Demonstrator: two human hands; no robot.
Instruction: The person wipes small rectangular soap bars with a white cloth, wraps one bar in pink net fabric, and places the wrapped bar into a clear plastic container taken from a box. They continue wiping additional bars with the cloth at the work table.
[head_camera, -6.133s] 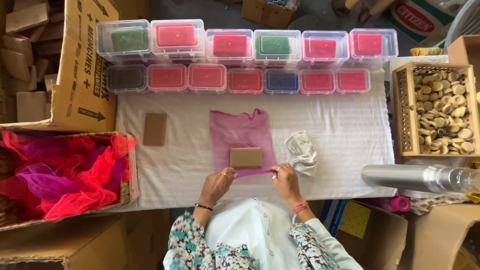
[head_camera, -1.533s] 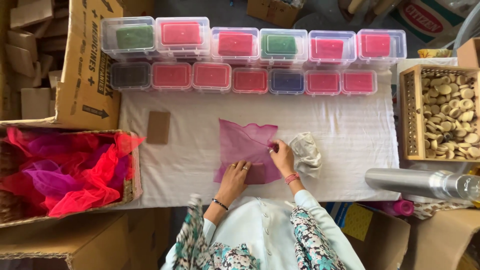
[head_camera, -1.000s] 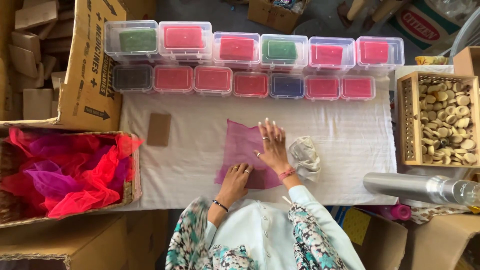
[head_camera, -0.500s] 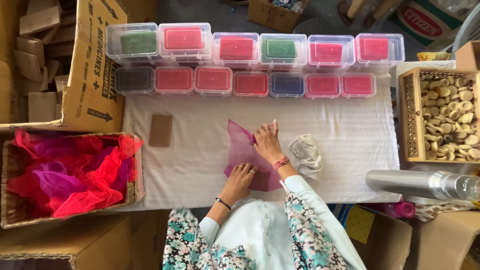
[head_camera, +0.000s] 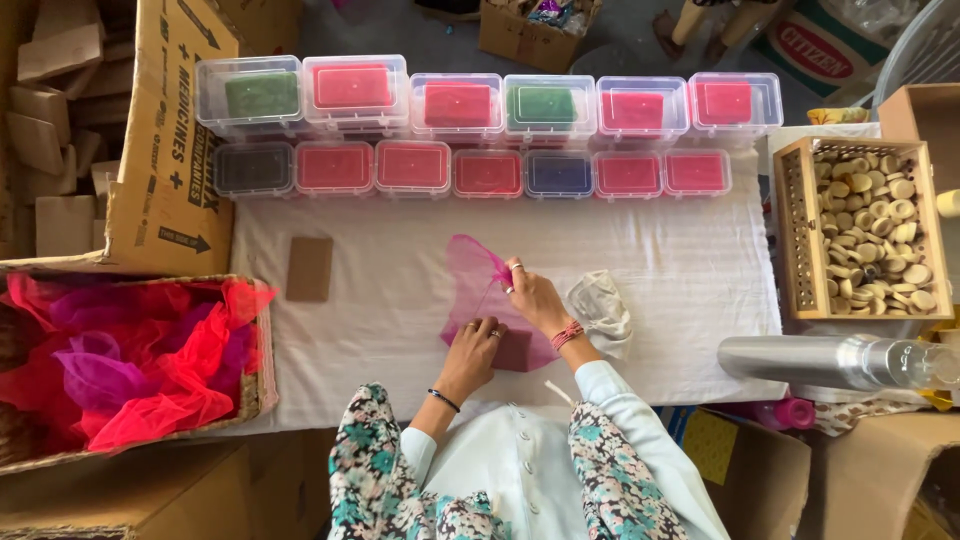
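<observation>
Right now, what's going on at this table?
A person is handling a piece of pink sheer fabric on a white cloth-covered table. The left hand presses down where a small block lies covered by the fabric, while the right hand pinches its upper part. A crumpled white pouch sits just right of the hands, a brown card to the left, and rows of clear lidded boxes line the far edge.

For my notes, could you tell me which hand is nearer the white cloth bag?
Right. The right hand lies just left of the white cloth bag; the left hand is farther left, on the pink mesh.
</observation>
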